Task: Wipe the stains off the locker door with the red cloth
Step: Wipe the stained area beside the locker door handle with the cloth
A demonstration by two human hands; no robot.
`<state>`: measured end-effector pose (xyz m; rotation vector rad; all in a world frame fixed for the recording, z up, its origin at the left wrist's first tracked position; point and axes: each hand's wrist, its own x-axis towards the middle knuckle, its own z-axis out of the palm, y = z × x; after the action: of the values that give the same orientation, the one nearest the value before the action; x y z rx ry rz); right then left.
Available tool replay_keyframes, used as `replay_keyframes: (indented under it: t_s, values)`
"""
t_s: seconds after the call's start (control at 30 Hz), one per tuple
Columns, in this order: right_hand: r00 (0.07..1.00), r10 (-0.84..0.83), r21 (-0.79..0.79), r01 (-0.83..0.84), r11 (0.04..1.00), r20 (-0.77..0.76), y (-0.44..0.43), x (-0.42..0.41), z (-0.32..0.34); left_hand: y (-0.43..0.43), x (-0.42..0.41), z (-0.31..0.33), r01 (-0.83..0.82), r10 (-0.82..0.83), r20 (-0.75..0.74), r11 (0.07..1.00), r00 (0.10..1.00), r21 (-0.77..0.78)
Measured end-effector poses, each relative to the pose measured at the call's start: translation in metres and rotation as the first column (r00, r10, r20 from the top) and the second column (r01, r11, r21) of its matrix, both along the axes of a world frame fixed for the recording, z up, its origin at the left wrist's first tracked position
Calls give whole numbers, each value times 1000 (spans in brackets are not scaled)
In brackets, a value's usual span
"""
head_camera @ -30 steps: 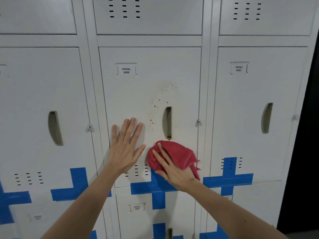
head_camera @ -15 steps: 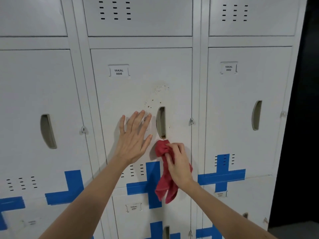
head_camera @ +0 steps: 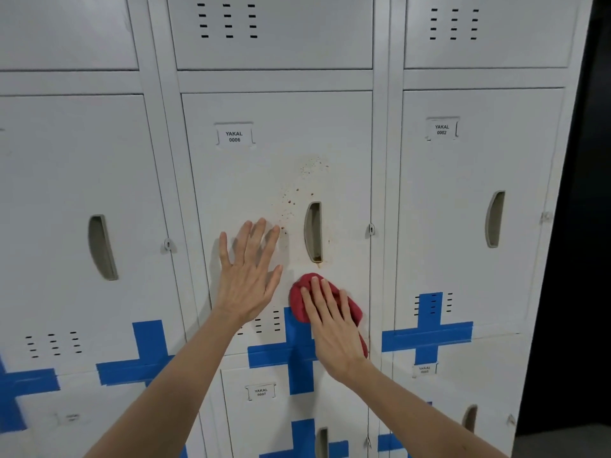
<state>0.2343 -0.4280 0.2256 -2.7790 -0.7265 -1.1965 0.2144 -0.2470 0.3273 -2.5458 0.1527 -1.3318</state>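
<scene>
Two hands lie flat against the locker door point(head_camera: 251, 180), the one whose label point(head_camera: 234, 136) reads YAKAL 0006. The left hand point(head_camera: 248, 276) is spread, fingers apart, palm on the metal toward the door's lower left, beside the recessed handle point(head_camera: 313, 231). The right hand point(head_camera: 334, 328) presses the red cloth point(head_camera: 301, 302) against the door near its lower right corner, just below the handle; its grip is open and flat, fingers extended over the bunched cloth rather than pinching it. Reddish-brown stains point(head_camera: 291, 201) speckle the door above the left hand's fingertips and to the upper left of the handle, with a fainter patch higher up. A blue tape cross point(head_camera: 299, 355) sits along the door's bottom edge, partly under the right hand.
</scene>
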Motion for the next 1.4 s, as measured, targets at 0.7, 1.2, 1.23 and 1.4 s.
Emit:
replay_keyframes:
  t_s: [0.7,1.2,1.23,1.4]
  values:
    - [988,66,-254,-29,967,137,-29,20,35,0,14,-1,29,-28,11,998,1000,-53]
    - [990,32,-173,-9,985,135,-17,15,26,7,4,6,30,-30,1,999,1000,-46]
    - [989,41,-177,-15,984,144,-9,13,30,7,3,7,38,-38,3,998,999,-42]
    - [988,64,-208,-34,978,144,2,14,39,2,7,12,65,-64,5,996,998,-54]
